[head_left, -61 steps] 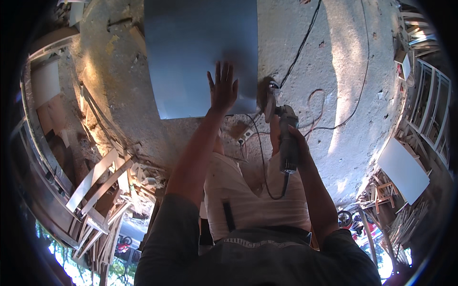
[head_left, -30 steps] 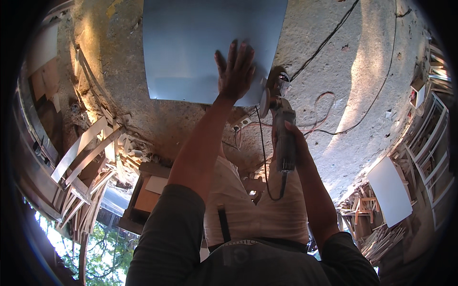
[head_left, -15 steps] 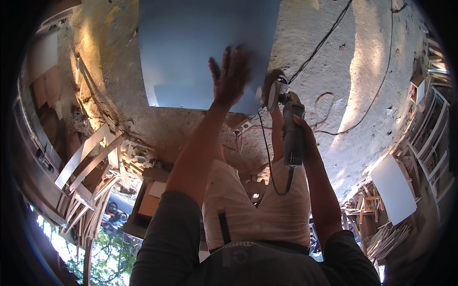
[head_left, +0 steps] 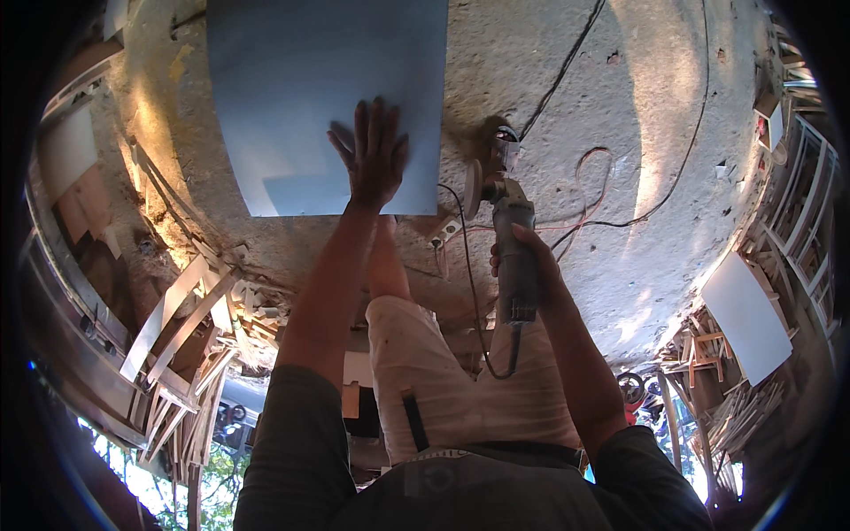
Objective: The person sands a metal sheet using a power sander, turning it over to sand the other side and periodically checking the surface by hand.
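A large flat blue-grey sheet [head_left: 301, 106] lies ahead of me, left of the middle. On its lower right part rests my left hand [head_left: 376, 159], palm down with fingers stretched and apart. My right hand [head_left: 527, 257] is wrapped round the grey body of an angle grinder [head_left: 516, 292], to the right of the sheet. The grinder's pale round disc [head_left: 473, 189] stands edge-on at its far end, apart from the sheet's right edge. From the grinder's near end a dark cord loops down and back up. Whether the disc is spinning cannot be seen.
A power socket block [head_left: 445, 232] lies on the rough floor [head_left: 567, 310] with cables running off. Wood offcuts [head_left: 190, 354] are heaped at the left. At the right are a white panel [head_left: 748, 319], a small wooden stool [head_left: 708, 350] and stacked sticks [head_left: 744, 420].
The sheet, my left hand and the grinder all appear further left in the view, partly as the view shifted. My left hand, blurred before, now lies flat; the grinder stays in my right hand.
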Demonstrator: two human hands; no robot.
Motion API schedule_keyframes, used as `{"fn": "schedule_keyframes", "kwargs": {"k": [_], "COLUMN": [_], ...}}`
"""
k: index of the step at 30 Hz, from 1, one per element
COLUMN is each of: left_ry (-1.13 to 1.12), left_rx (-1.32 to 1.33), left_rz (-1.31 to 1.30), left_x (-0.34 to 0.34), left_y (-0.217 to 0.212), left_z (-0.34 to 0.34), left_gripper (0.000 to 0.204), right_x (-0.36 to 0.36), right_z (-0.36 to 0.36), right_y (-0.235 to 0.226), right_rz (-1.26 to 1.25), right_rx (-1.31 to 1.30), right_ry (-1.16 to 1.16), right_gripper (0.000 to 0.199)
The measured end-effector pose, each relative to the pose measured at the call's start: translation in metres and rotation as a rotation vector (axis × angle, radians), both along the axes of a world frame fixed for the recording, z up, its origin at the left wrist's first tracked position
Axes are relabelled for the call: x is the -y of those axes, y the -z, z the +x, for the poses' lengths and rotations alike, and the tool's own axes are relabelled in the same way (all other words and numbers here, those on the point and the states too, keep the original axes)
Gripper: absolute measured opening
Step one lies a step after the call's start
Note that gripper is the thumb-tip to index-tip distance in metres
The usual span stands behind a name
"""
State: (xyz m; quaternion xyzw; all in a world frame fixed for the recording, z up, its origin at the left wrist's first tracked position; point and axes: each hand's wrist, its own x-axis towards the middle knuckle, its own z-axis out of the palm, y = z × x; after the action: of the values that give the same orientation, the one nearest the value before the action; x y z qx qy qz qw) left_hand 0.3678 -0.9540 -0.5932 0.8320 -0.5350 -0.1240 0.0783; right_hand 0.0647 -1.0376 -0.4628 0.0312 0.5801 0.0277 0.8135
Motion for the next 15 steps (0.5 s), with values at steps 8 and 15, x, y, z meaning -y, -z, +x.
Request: {"fn": "schedule_keyframes", "kwargs": {"k": [8, 15], "left_ry": [0.032, 0.048], "left_rx": [-0.049, -0.036], "left_rz": [-0.006, 0.010], "left_x": [0.023, 0.018], "left_y": [0.012, 0.016], "left_z": [0.003, 0.005], "left_gripper": [0.056, 0.059], "right_x": [-0.013, -0.029], "right_z": [0.030, 0.022], "right_y": [-0.009, 0.003], "right_rz": [-0.009, 0.045], "right_rx": [0.003, 0.014], "right_ry": [-0.085, -0.105], "right_gripper": [0.051, 0.052]}}
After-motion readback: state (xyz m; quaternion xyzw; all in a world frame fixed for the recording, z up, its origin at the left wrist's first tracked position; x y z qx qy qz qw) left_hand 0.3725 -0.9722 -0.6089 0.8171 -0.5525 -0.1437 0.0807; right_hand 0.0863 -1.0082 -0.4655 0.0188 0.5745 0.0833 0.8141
